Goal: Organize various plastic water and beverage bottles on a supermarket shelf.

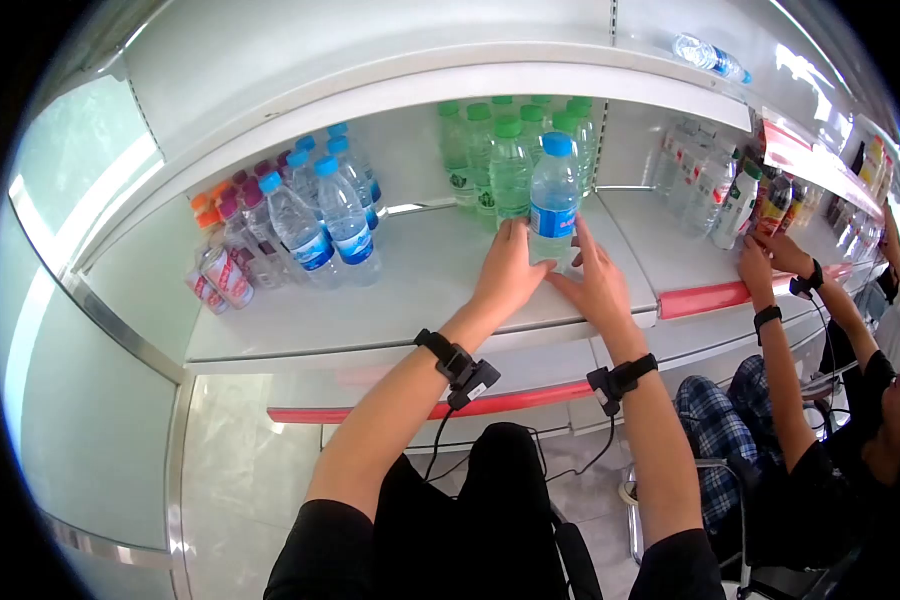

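Observation:
A clear water bottle (554,190) with a blue cap and blue label stands upright on the shelf, in front of the green bottles. My left hand (511,268) is curved around its lower left side, thumb across the front near the base. On the other side my right hand (602,285) has its fingers against the lower right, with its thumb close to the left one. Right behind stand several green bottles (510,165) with green caps, partly hidden by the blue-capped one.
Left on the shelf (420,290) are blue-capped water bottles (340,210), purple-capped bottles (255,220), orange-capped bottles and cans (227,275). A bottle (710,57) lies on the upper shelf. At right, another person's hands (770,258) reach toward drinks there.

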